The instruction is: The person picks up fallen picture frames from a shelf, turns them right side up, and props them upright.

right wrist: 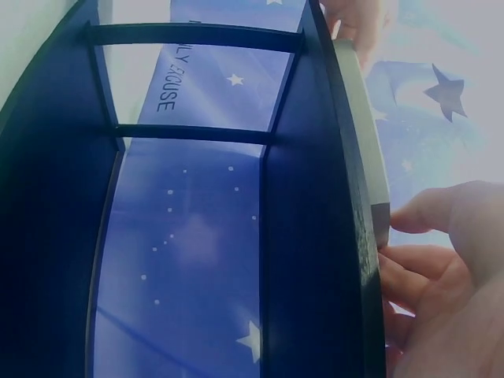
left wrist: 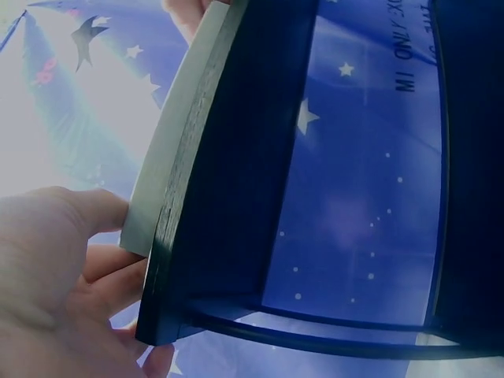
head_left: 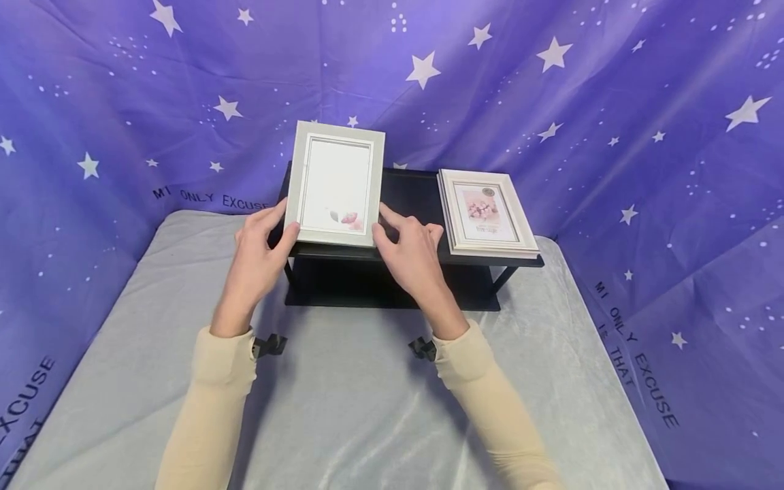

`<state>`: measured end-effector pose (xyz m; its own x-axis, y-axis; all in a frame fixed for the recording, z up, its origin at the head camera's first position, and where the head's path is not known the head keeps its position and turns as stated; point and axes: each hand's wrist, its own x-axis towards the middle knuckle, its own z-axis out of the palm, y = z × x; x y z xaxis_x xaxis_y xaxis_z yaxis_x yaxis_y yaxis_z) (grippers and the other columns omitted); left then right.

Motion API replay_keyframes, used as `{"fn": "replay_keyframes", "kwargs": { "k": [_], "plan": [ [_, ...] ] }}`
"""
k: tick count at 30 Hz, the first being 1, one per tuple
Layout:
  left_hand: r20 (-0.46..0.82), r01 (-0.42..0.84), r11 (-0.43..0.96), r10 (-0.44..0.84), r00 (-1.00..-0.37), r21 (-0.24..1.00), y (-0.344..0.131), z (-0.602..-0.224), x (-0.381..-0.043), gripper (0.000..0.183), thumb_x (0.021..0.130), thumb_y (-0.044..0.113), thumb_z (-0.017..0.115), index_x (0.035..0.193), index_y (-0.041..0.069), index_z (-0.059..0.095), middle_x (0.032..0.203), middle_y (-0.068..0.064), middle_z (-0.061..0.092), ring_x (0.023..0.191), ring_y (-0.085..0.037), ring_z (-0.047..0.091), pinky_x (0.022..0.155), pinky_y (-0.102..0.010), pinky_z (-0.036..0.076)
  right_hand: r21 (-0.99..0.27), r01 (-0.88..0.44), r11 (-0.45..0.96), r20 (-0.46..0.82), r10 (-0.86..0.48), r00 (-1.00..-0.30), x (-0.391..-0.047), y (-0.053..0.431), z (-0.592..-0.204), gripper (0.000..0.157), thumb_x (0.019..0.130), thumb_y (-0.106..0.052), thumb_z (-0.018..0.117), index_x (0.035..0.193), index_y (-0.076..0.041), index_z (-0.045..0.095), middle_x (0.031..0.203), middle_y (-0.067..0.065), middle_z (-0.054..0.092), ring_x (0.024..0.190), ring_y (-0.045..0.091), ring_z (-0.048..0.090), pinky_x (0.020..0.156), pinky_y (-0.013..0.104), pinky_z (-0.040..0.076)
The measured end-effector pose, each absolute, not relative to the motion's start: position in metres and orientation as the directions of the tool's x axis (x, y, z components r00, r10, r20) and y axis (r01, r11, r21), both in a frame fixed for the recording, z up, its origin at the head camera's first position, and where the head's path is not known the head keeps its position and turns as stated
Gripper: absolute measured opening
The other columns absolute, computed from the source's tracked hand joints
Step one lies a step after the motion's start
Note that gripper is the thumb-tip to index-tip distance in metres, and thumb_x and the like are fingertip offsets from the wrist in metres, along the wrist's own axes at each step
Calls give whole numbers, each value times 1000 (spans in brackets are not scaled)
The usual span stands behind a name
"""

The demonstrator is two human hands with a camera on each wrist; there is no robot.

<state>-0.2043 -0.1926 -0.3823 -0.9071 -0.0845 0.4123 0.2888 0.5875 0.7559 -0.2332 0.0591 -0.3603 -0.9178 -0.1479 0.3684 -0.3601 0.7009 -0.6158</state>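
A picture frame (head_left: 337, 180) with a pale grey-green border stands tilted back at the left end of a black two-tier shelf (head_left: 410, 197); a pink flower shows low in its white picture. My left hand (head_left: 257, 248) holds its lower left side, thumb on the front edge. On the opposite side, my right hand (head_left: 413, 255) grips the lower right edge, thumb also in front. Both wrist views show the frame's edge (left wrist: 165, 157) right along the shelf's top board, with fingers (right wrist: 413, 276) beside it. The frame's back is hidden.
To the right on the shelf's top lies a cream picture frame (head_left: 484, 211) with a pink flower print. The shelf's lower board (head_left: 392, 282) sits above a grey velvety cloth (head_left: 343, 408). Purple star-patterned curtains (head_left: 380, 68) hang behind and along both sides.
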Motion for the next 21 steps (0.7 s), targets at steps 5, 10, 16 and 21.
{"fn": "replay_keyframes", "kwargs": {
  "k": [5,10,16,21],
  "plan": [
    [420,276,580,-129,-898,767,-191,-381,-204,51,98,30,62,147,22,51,139,-16,55,132,-31,43,108,-55,29,-624,-379,684,415,-121,-902,-230,57,-361,42,97,-33,61,139,-26,60,117,-8,73,100,7,63,90,42,24],
    [445,298,534,-167,-880,791,-185,-381,-206,50,96,23,66,145,22,54,135,-10,62,126,-26,46,106,-48,32,-644,-404,650,448,-108,-888,-229,59,-361,44,98,-32,62,141,-27,58,116,-9,73,113,1,62,90,39,26],
    [481,350,465,-199,-854,813,-181,-381,-209,49,95,21,69,142,24,57,133,0,65,119,-18,49,102,-36,33,-666,-438,604,485,-95,-869,-229,60,-363,47,97,-27,64,144,-29,54,116,-10,73,102,-1,66,87,38,28],
    [516,409,387,-227,-826,826,-174,-371,-204,45,93,9,70,137,11,59,128,-8,68,126,-15,55,110,-28,30,-671,-473,571,537,-65,-841,-229,60,-365,50,96,-25,66,144,-34,52,117,-12,72,94,-4,67,85,37,28]
  ]
}}
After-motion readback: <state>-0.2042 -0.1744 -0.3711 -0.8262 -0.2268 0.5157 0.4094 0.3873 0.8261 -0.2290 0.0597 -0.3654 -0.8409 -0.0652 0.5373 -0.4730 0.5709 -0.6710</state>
